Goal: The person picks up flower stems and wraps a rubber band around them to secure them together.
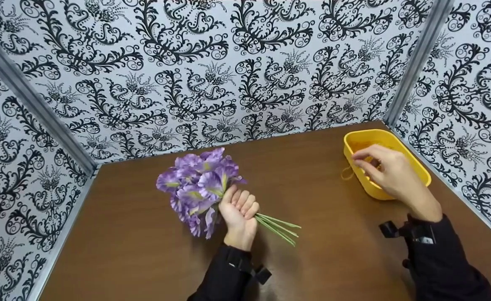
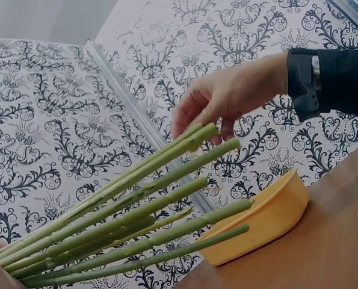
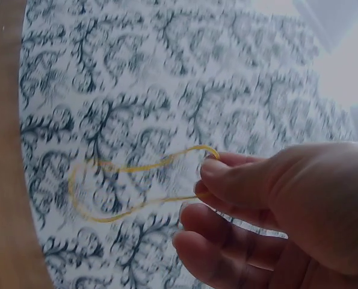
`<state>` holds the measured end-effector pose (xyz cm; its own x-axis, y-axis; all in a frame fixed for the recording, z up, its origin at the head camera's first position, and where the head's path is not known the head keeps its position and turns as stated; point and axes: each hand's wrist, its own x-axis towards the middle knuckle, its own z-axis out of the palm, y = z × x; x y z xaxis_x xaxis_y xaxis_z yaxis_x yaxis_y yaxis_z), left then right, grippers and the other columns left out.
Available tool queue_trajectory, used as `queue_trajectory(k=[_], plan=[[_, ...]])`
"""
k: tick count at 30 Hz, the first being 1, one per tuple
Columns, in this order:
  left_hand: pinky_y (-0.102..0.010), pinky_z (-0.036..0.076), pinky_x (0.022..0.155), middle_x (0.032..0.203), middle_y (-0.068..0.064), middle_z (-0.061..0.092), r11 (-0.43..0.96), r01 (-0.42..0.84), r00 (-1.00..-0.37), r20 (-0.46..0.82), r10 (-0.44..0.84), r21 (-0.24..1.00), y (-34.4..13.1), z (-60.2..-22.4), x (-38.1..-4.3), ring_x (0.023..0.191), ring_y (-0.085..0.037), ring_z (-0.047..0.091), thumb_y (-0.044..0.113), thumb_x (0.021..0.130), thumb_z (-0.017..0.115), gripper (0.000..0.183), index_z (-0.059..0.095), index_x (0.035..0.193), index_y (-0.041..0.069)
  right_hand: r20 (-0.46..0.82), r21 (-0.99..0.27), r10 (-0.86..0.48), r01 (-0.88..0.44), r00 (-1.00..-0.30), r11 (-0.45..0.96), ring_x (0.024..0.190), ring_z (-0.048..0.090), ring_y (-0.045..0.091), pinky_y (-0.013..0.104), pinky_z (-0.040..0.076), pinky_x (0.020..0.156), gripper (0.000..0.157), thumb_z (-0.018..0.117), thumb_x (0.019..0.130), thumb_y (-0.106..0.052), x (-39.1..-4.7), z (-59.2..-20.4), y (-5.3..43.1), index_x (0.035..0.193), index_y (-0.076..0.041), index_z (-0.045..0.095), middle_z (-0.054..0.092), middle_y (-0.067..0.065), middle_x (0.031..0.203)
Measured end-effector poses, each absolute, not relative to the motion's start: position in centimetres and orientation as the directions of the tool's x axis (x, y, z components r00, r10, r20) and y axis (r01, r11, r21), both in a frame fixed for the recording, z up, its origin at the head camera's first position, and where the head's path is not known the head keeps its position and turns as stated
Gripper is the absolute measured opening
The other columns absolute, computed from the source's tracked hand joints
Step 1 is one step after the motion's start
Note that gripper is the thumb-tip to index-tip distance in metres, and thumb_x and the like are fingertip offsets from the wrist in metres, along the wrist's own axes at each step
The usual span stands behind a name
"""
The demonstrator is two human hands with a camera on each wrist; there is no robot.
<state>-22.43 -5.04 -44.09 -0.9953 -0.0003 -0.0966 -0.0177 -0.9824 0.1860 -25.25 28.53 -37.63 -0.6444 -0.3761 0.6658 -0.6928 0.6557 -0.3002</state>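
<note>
My left hand [image 1: 240, 211] grips a bunch of purple artificial flowers [image 1: 201, 184] just under the blooms. Their green stems [image 2: 136, 205] stick out past the fist, pointing right in the head view. My right hand [image 1: 392, 171] pinches a thin yellow rubber band [image 3: 130, 168] between thumb and index finger. In the right wrist view the band hangs as a long loop, with the other fingers loosely bent below it. From the head view this hand is over the yellow bin [image 1: 408, 156] and hides part of its inside.
A brown wooden table [image 1: 136, 251] lies under both hands. White panels [image 1: 228, 83] with black scroll patterns rise behind it and along both sides, joined by grey metal posts [image 1: 417, 62]. The bin stands near the right-hand panel at the back.
</note>
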Motion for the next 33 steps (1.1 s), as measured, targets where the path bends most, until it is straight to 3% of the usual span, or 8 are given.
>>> queue_trajectory(k=[5,9,13,19,22,33], plan=[[-0.015,0.013,0.033,0.043,0.009,0.026,-0.983,-0.023,-0.996,-0.087,0.007,0.184,-5.1,-44.0,-22.4,0.041,-0.003,0.011,0.017,0.104,0.032,0.052,0.027,0.052,0.019,0.676,-0.259,-0.512,-0.821,-0.53,0.508,0.073,0.058,0.005,0.015,0.048,0.064,0.032,0.08,0.079,0.008,-23.9,-36.9,26.5,0.104,-0.011,0.074,0.071,-0.003,0.094],[-0.015,0.012,0.033,0.042,0.009,0.025,-0.982,-0.028,-0.997,-0.075,0.014,0.185,-5.1,-44.0,-22.4,0.041,-0.003,0.01,0.017,0.105,0.028,0.053,0.025,0.052,0.019,0.636,-0.304,-0.577,-0.854,-0.512,0.423,0.078,0.064,0.006,0.014,0.051,0.069,0.034,0.08,0.08,0.006,-22.8,-36.8,25.1,0.107,-0.014,0.073,0.072,-0.004,0.096],[-0.015,0.012,0.033,0.042,0.009,0.025,-0.982,-0.031,-0.997,-0.076,0.017,0.187,-5.1,-44.0,-22.4,0.041,-0.003,0.01,0.016,0.105,0.028,0.053,0.024,0.052,0.019,0.603,-0.343,-0.625,-0.869,-0.495,0.357,0.076,0.065,0.006,0.013,0.052,0.067,0.031,0.077,0.085,0.002,-21.9,-37.0,23.7,0.109,-0.017,0.072,0.072,-0.007,0.096],[-0.015,0.013,0.032,0.042,0.009,0.026,-0.983,-0.031,-0.997,-0.077,0.017,0.182,-5.2,-44.0,-22.4,0.04,-0.003,0.011,0.016,0.104,0.031,0.053,0.026,0.051,0.019,0.628,-0.325,-0.7,-0.932,-0.339,0.159,0.079,0.065,0.008,0.013,0.052,0.069,0.02,0.071,0.093,-0.004,-21.4,-37.3,22.0,0.111,-0.013,0.071,0.071,-0.001,0.097],[-0.015,0.013,0.032,0.041,0.009,0.026,-0.983,-0.031,-0.997,-0.081,0.016,0.18,-5.2,-44.0,-22.4,0.04,-0.003,0.011,0.016,0.104,0.03,0.053,0.026,0.051,0.019,0.646,-0.314,-0.705,-0.944,-0.292,0.103,0.077,0.064,0.008,0.012,0.051,0.067,0.016,0.069,0.096,-0.007,-21.3,-37.2,21.7,0.111,-0.011,0.071,0.071,0.001,0.095],[-0.015,0.012,0.033,0.042,0.009,0.025,-0.98,-0.038,-0.996,-0.086,0.022,0.193,-4.9,-44.0,-22.3,0.039,-0.003,0.012,0.016,0.104,0.03,0.053,0.026,0.052,0.019,0.667,-0.312,-0.696,-0.948,-0.267,0.065,0.076,0.062,0.008,0.012,0.05,0.066,0.017,0.069,0.095,-0.004,-21.1,-37.3,20.9,0.111,-0.008,0.069,0.069,0.003,0.094]])
